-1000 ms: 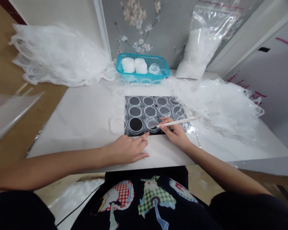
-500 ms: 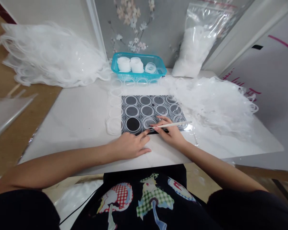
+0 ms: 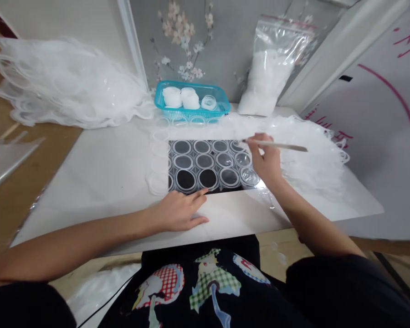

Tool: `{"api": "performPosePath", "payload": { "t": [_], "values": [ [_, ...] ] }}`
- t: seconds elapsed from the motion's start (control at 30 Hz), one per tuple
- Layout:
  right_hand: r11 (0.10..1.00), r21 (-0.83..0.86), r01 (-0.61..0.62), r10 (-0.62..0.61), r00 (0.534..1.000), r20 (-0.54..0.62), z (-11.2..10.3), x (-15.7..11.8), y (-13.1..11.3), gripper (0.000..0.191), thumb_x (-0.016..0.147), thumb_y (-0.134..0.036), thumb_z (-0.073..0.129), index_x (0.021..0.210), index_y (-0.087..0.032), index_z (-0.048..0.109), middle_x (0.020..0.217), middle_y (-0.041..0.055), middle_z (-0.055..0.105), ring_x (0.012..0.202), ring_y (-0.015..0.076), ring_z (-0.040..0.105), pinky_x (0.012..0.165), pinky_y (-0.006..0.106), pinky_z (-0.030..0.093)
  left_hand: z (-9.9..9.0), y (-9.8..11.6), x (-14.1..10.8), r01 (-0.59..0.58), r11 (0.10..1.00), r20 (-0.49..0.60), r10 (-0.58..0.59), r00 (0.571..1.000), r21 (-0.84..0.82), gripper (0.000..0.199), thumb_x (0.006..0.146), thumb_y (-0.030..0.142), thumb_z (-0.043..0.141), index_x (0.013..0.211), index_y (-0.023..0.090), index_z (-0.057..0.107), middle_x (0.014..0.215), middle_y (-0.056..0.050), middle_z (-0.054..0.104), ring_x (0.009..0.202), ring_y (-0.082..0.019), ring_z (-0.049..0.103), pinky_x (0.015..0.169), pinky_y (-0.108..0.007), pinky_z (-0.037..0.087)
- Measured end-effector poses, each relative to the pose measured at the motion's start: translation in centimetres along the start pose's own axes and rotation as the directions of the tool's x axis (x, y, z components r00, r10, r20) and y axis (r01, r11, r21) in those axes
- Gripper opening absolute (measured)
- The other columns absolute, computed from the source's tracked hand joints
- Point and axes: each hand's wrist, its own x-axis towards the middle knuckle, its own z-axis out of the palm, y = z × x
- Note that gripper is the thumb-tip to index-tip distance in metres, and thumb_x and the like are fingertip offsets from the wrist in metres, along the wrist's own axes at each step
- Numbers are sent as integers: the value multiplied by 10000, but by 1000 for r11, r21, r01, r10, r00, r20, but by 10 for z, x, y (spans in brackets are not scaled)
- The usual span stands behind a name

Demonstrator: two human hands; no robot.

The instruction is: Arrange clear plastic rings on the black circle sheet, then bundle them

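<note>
A black sheet [image 3: 222, 189] printed with grey rings lies on the white table. Two circles in its front row look solid black; the other circles look greyer, some with shiny clear film. My left hand [image 3: 182, 210] rests at the sheet's front edge, fingers spread, index fingertip by the second black circle, holding nothing. Raised over the sheet's back right corner, my right hand [image 3: 267, 158] pinches a thin pale stick [image 3: 290, 146]. Near the stick's tip is something whitish, too blurred to make out. A pile of translucent white rings [image 3: 310, 159] lies beyond that hand.
A blue tray [image 3: 191, 111] with stacks of white discs stands behind the sheet. White rings [image 3: 159, 168] line the sheet's left side. A zip bag of white material [image 3: 266, 82] leans at the back right. A big translucent heap [image 3: 68, 84] sits at the back left.
My right hand has moved from the front row up and right with the stick. The second front circle, formerly covered by shiny film, now shows solid black. My left hand stays at the front edge.
</note>
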Motion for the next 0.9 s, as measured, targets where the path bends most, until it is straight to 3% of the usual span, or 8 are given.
{"api": "performPosePath", "payload": {
  "t": [0.07, 0.17, 0.27, 0.43, 0.6, 0.73, 0.83, 0.9],
  "values": [
    [998, 62, -9, -1, 989, 148, -9, -26, 0, 209, 932, -364, 490, 855, -240, 639, 896, 60, 690, 1109, 283, 585, 966, 528, 452, 0, 2, 4, -48, 998, -31, 49, 998, 40, 496, 967, 536, 340, 1196, 153, 556, 1481, -153, 423, 738, -212, 700, 496, -301, 434],
    [978, 172, -121, 61, 946, 319, -14, -63, -1, 237, 927, -403, 498, 886, -247, 672, 932, 69, 716, 1180, 281, 573, 947, 469, 487, -2, 9, 19, -102, 987, -39, 108, 993, 127, 536, 976, 536, 310, 1255, 136, 534, 1486, -163, 411, 659, -201, 689, 438, -308, 397],
    [945, 236, -225, 108, 899, 425, -12, -77, -2, 302, 924, -455, 490, 891, -253, 712, 971, 62, 733, 1233, 290, 553, 1011, 472, 451, -6, 17, 39, -100, 980, -8, 103, 995, 169, 583, 959, 568, 337, 1298, 127, 513, 1467, -178, 433, 647, -209, 689, 428, -312, 392],
    [941, 223, -254, 122, 871, 477, -9, -72, -1, 343, 920, -486, 481, 893, -272, 747, 1001, 43, 738, 1256, 308, 540, 1141, 527, 277, -7, 25, 56, -72, 979, 11, 71, 997, 189, 576, 966, 568, 312, 1265, 129, 535, 1448, -158, 467, 728, -236, 702, 485, -315, 431],
    [952, 219, -212, 90, 881, 464, -7, -71, 3, 285, 928, -431, 496, 938, -274, 734, 1012, 43, 739, 1272, 300, 526, 1128, 534, 307, -5, 24, 59, -70, 981, 26, 66, 997, 180, 572, 961, 581, 316, 1255, 143, 536, 1455, -167, 455, 756, -233, 703, 505, -300, 435],
    [982, 160, -100, 20, 897, 441, -8, -78, 4, 255, 944, -394, 489, 959, -271, 712, 980, 40, 744, 1279, 299, 517, 1101, 548, 355, -6, 24, 63, -61, 985, 44, 54, 998, 161, 561, 963, 575, 318, 1269, 153, 525, 1459, -174, 446, 776, -232, 702, 536, -299, 452],
    [989, 54, 138, -148, 900, 410, -8, -88, 2, 205, 957, -298, 480, 974, -266, 681, 1026, 32, 743, 1328, 298, 461, 1138, 596, 271, -5, 26, 64, -29, 992, 34, 25, 999, 121, 571, 959, 583, 327, 1283, 151, 514, 1467, -155, 443, 855, -253, 696, 581, -317, 481],
    [948, -15, 317, -282, 863, 419, -8, -89, 1, 183, 954, -242, 484, 968, -273, 663, 1102, 17, 727, 1353, 291, 425, 1165, 616, 179, -4, 27, 64, -2, 995, 13, 1, 1000, 97, 588, 951, 589, 346, 1299, 141, 500, 1471, -146, 441, 910, -274, 687, 622, -336, 498]
  ]
}}
